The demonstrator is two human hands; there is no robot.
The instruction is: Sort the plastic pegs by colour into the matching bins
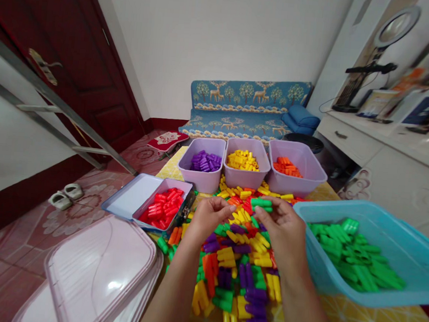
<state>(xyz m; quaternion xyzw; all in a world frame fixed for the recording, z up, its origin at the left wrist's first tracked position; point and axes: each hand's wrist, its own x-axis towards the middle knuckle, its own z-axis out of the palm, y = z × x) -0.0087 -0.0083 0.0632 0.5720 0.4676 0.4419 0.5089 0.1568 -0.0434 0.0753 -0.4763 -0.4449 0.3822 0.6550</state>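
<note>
My right hand [284, 227] grips a green plastic building block [261, 203] between thumb and fingers, above a loose pile of blocks. Close by on its left, my left hand [209, 218] has thumb and fingers drawn together; whether anything small is between them I cannot make out. Under both hands, yellow blocks [226, 255], purple blocks [258, 305], orange blocks [210, 271] and more green blocks lie mixed on the yellow patterned tablecloth [350, 321].
Lilac bins hold purple [206, 161], yellow [242, 159] and orange blocks [287, 166] at the back. Red blocks [163, 207] fill a box on the left. A blue tub [410, 243] on the right holds green blocks. Plastic lids [103, 266] lie at the left.
</note>
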